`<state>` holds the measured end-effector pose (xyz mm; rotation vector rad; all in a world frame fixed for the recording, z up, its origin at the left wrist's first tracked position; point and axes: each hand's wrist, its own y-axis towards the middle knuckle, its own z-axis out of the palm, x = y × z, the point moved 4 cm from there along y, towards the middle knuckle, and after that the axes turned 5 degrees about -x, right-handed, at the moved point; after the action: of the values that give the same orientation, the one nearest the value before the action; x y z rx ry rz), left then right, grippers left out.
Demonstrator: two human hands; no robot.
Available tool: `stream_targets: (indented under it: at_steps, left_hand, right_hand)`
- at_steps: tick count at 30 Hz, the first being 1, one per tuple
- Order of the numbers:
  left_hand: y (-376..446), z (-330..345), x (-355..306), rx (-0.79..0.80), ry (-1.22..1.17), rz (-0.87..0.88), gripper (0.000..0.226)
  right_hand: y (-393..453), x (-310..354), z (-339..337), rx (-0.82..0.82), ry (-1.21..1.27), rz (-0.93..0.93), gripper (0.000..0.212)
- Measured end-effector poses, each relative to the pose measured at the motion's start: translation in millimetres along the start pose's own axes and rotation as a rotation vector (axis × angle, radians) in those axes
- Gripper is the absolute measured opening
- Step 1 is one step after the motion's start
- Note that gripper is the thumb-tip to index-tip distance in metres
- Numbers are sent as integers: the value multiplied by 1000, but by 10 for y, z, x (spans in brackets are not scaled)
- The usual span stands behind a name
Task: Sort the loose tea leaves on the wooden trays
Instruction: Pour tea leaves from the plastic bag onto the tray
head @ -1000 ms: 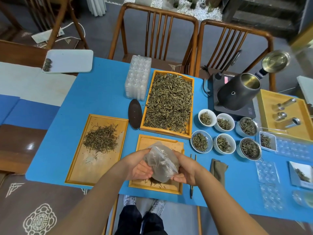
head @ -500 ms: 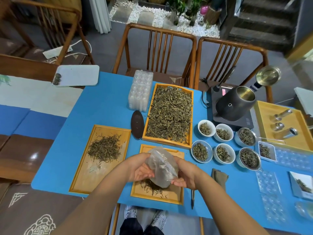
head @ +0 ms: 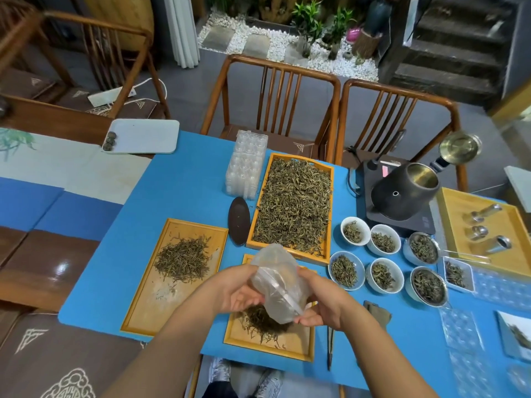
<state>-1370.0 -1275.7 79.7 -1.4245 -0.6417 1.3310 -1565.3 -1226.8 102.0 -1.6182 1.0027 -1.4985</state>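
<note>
1. In the lower middle of the frame, the left hand [head: 235,291] and the right hand [head: 321,305] hold together a crumpled clear plastic bag [head: 277,282]; the fingers of both hands are curled around it.
2. The bag is tilted, with its lower end pointing down over a small square wooden tray [head: 298,344] at the bottom centre.
3. A small dark heap of loose tea leaves [head: 263,321] lies on this small tray, just under the bag and partly hidden by the hands.
4. To the left of the hands lies a long flat wooden tray [head: 149,305]; a pile of thin brownish tea leaves [head: 184,259] sits on its upper half.
5. Above the hands, in the centre, a deep orange-rimmed wooden tray [head: 329,214] is filled with mixed green-brown leaves [head: 294,202].
6. Between these two trays lies a dark oval scoop [head: 238,222].
7. To the right of the centre stand six small round bowls [head: 355,231], each with some leaves inside; four are white and two look metallic.
8. A black kettle with open lid [head: 402,191] stands on a dark base in the upper right.
9. All of this rests on a blue table cover [head: 186,179].
10. A stack of clear plastic moulds [head: 247,165] stands beside the deep tray, on its left.
</note>
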Motion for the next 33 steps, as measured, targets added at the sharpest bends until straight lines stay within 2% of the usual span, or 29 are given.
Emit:
stream_targets:
  at_steps: [5, 11, 14, 17, 21, 25, 29, 33]
  left_hand:
    - [-91, -252, -218, -128, 49, 96, 33]
    - [-193, -549, -489, -207, 107, 206, 13]
    - [-175, -693, -650, -273, 106, 296, 17]
    - [-81, -843, -843, -345, 82, 390, 21]
    - [145, -1009, -1172, -420, 124, 483, 28]
    - [477, -1132, -1439, -449, 93, 541, 27]
    - [793, -1219, -1558, -477, 75, 558, 24]
    - [964, -1310, -1565, -520, 50, 536, 37]
  right_hand:
    - [-50, 313, 99, -37, -52, -132, 43]
    - [-49, 702, 282, -130, -142, -350, 25]
    - [40, 870, 402, -160, -181, -434, 14]
    - [209, 1029, 542, -199, -176, -539, 21]
    - [503, 1266, 701, -362, -192, -690, 30]
    - [875, 1419, 864, -427, -124, -720, 37]
    - [1175, 1431, 928, -486, -77, -694, 35]
    - [1335, 1412, 986, -464, -30, -642, 39]
